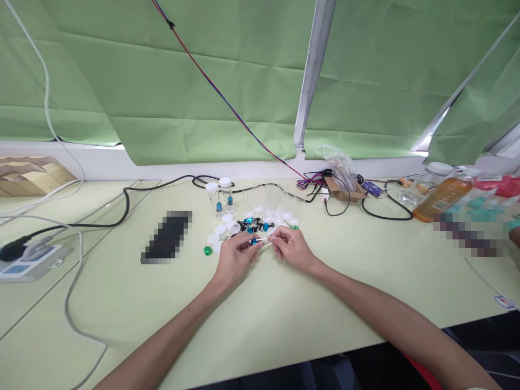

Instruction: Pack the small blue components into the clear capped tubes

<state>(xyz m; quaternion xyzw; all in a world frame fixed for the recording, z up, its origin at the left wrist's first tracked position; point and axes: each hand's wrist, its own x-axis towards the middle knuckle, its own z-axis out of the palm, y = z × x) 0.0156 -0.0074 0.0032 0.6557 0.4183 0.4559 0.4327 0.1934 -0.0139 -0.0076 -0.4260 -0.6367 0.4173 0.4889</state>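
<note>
My left hand is closed in a pinch on a small blue part, low over the table. A thin, pale, silvery rod runs from it toward my right hand, whose thumb and fingers pinch its other end. Just beyond my hands lies a cluster of small black and blue pieces among round white caps. A green knob-like piece is left of my left hand. Two clear vials with white lids stand behind, each with a blue part inside.
More clear tubes stand at the back. A blurred dark object lies left, near a power strip and black cable. At right are a small cardboard box, an amber bottle and a clear jar.
</note>
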